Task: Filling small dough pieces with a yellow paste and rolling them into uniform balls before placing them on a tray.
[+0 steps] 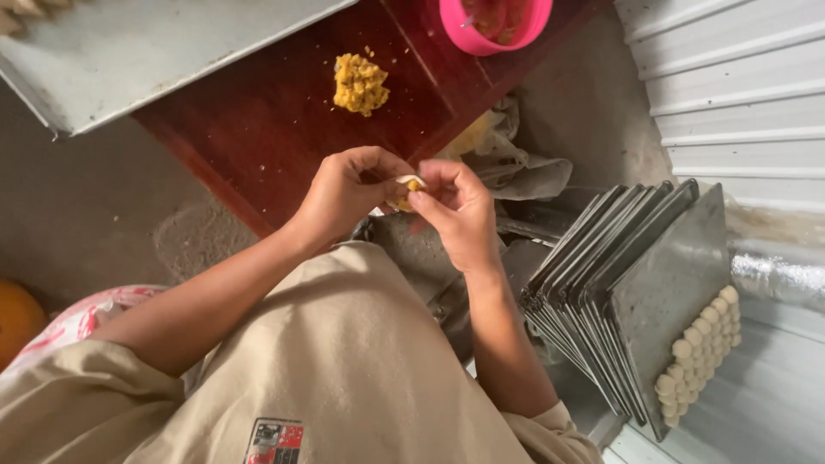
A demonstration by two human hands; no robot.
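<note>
At the far left I see an orange round thing (15, 316) cut off by the frame edge, with a pink-and-white patterned bag (82, 316) just beside it on the grey floor. A small square patch (275, 442) in red, black and white sits on the front of the beige shirt, low in view. Above, a flat grey metal tray (146, 51) overhangs the dark red wooden table (258, 129), whose near edge runs on a slant down toward my left hand. A loose heap of yellow filling (360, 83) lies on the bare wood, well apart from the hands, with open board all around it.

My left hand (348, 193) and right hand (460, 215) meet just off the table's corner. Both sets of fingers are curled in and pinched on a small dumpling (406, 191), pale wrapper on top with yellow filling showing. Its long axis I cannot tell, since the fingers cover most of it.

A pink bowl (494, 26) stands at the table's far edge. A crumpled grey cloth (524, 167) lies below it. To the right, a stack of metal trays (601, 292) leans on edge against the ribbed white wall (739, 77), the outermost carrying rows of pale dough pieces (700, 352).
</note>
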